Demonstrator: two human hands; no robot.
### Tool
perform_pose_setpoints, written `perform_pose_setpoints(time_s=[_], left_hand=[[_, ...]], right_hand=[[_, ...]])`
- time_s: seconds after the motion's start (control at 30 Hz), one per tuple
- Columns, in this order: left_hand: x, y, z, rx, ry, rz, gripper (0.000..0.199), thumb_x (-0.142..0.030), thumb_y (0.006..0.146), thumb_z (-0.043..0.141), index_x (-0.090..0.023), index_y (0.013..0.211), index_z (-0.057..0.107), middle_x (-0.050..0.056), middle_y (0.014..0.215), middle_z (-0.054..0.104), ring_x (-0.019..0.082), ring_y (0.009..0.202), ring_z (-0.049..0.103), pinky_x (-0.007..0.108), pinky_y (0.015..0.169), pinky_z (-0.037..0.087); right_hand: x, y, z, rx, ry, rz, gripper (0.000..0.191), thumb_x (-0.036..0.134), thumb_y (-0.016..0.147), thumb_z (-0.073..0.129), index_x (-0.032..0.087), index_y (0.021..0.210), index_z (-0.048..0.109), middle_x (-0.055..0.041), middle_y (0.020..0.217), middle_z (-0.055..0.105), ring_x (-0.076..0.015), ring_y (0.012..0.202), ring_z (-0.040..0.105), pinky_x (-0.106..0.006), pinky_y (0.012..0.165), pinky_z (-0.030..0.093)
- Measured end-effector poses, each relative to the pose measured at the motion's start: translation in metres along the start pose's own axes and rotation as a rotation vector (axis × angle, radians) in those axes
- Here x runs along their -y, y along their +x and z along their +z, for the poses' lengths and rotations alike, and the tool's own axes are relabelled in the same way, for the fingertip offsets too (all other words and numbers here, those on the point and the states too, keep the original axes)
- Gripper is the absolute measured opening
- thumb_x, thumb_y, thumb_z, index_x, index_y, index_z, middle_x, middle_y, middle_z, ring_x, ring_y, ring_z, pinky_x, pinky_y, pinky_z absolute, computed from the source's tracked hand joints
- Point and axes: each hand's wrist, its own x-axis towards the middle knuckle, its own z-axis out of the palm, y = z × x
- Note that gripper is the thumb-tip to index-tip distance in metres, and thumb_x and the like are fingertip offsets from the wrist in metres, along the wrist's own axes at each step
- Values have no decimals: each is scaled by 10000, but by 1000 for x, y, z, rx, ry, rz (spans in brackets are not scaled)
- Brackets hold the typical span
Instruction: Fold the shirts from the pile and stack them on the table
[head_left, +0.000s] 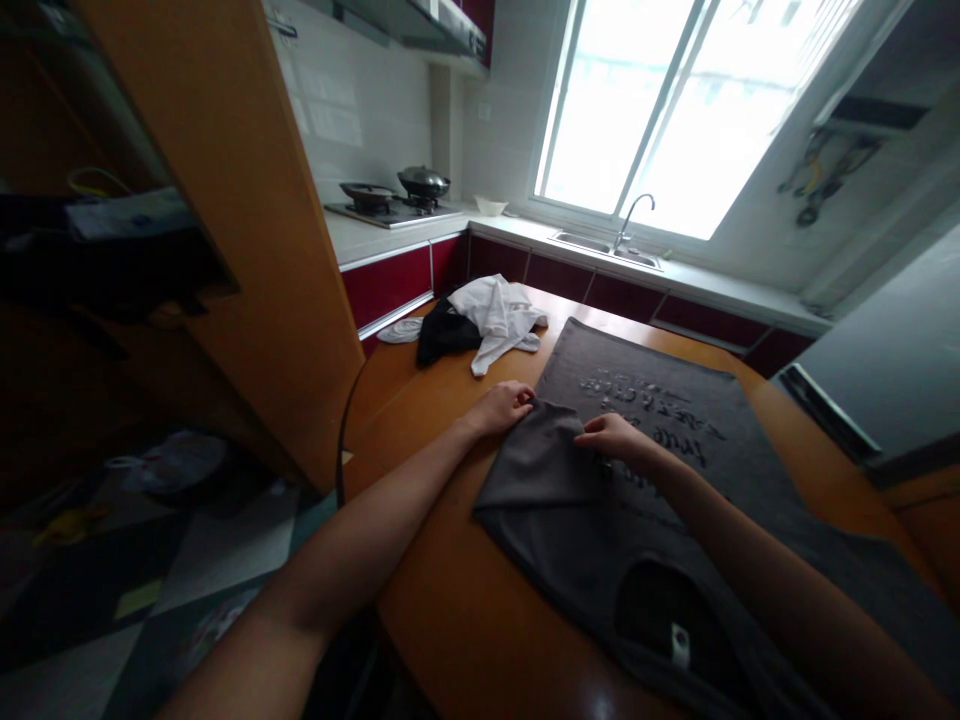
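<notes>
A dark grey T-shirt [555, 470] with black lettering lies spread over the wooden table, its neckline and white label toward me. One sleeve is folded inward over the body. My left hand [504, 407] pinches the sleeve's edge at its far left corner. A little to the right, my right hand [613, 440] has thumb and fingers closed on the other corner of that sleeve. Between the two hands the cloth edge runs fairly straight. The shirt's far right part extends past my right forearm, which hides some of the lettering.
A pile of clothes with a white garment [499, 310] and a black garment [448, 333] lies at the table's far left. The round wooden table [420, 440] ends at left above a tiled floor. Beyond stand a counter with a sink [607, 248], a stove [394, 212] and pans.
</notes>
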Motion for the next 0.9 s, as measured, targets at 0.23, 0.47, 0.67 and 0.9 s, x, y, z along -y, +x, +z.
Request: perform_pose_setpoints(time_s=[0.23,0.47,0.67,0.9], left_hand=[[2,1,0,1,-21,2,227,-223,845,660,-154,1054,715,55,934,691,179,829,657,282,788,533],[-1,2,3,-91,15,77,317,-212,865,642,-178,1177,687,80,1100,654,222,1072,634,346,996,497],[-23,-1,5,43,69,254,438,-255,978,487,-196,1407,552,106,1433,554,232,1350,494,375,1156,367],[-41,-16,15,443,258,154,626,-527,1027,361,-211,1565,315,126,1659,188,317,1543,95,640,1197,78]], right_hand=[[19,-14,9,-104,161,-192,116,235,703,663,189,754,570,38,614,605,-121,569,559,-205,512,386],[36,-25,-4,-209,354,-94,196,230,776,633,199,966,599,2,681,683,-163,561,627,-236,490,468],[16,-26,-8,-246,372,-41,247,199,765,664,170,1009,647,-8,698,706,-160,573,647,-231,500,485],[-20,-22,13,-230,209,-68,290,195,821,636,155,1108,623,-9,708,700,-172,621,667,-242,537,494]])
